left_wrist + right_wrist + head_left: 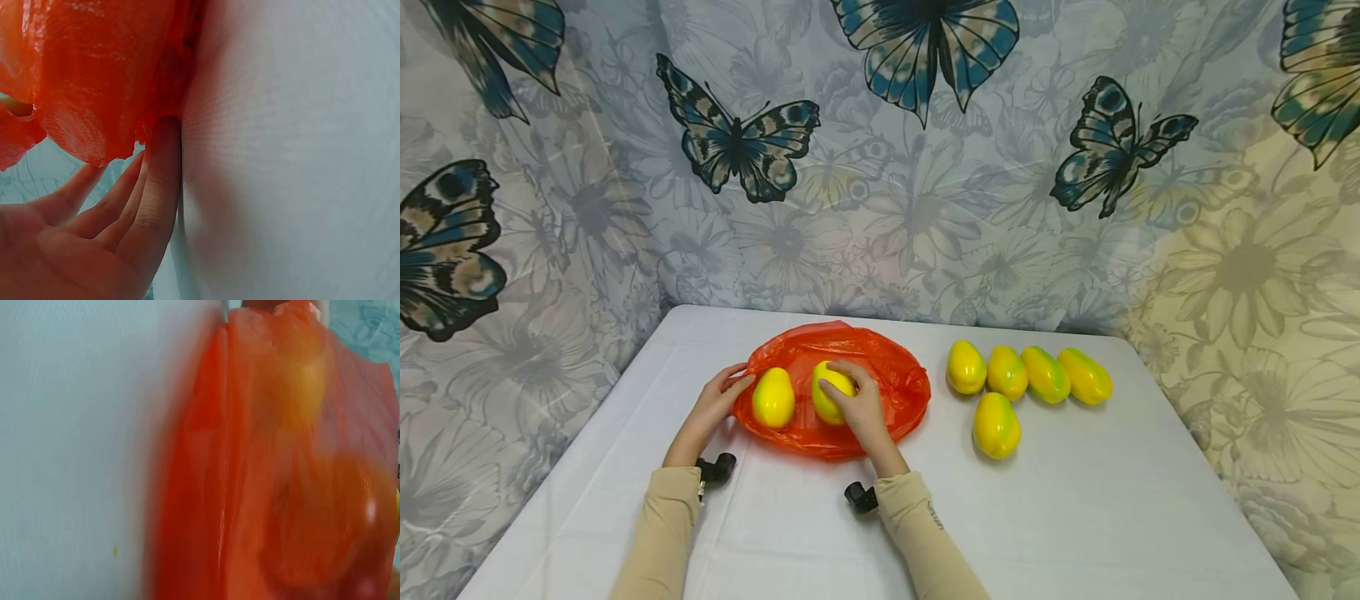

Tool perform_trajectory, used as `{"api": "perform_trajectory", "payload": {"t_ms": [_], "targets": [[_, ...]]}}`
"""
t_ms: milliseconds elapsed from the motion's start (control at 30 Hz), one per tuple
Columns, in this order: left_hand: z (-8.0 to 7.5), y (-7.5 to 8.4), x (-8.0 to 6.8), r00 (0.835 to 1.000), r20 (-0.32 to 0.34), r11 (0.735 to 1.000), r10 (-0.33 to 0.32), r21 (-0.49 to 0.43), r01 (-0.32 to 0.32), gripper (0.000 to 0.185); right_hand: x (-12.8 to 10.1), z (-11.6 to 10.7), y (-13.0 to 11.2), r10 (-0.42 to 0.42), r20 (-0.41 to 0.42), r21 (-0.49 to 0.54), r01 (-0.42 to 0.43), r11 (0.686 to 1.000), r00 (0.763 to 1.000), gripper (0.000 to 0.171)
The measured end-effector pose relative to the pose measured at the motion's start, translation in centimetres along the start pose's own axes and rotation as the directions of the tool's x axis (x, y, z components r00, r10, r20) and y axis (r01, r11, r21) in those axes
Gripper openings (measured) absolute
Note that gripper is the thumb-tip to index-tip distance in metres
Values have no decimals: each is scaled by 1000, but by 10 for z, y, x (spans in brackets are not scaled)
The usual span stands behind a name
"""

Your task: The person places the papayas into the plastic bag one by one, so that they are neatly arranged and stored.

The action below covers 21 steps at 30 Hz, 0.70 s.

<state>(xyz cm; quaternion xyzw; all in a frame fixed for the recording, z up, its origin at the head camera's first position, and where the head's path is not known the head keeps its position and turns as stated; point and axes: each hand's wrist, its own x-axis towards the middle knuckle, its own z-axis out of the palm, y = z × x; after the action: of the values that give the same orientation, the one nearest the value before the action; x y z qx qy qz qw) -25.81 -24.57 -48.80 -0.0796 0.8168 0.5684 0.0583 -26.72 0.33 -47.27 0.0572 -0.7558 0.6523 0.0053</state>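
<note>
While the right hand (861,408) curls around a yellow mango (831,392) on the orange plastic bag (895,375), the left hand (718,398), fingers straight, touches the bag's edge beside a second mango (773,397); five mangoes (996,425) lie to the right of both hands.

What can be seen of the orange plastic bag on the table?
The orange plastic bag is thin, glossy, translucent and crinkled, lying flat and spread on the white table. Two yellow mangoes sit at it: the left mango stands free, the right hand grips the other mango. The left hand touches its left edge.
</note>
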Motion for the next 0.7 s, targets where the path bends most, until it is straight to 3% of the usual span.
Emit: {"api": "perform_trajectory", "payload": {"t_ms": [700], "targets": [[-1, 0, 2, 1000, 0, 1000, -13, -6, 13, 72, -6, 22, 0, 65, 11, -43, -64, 997, 998, 34]]}}
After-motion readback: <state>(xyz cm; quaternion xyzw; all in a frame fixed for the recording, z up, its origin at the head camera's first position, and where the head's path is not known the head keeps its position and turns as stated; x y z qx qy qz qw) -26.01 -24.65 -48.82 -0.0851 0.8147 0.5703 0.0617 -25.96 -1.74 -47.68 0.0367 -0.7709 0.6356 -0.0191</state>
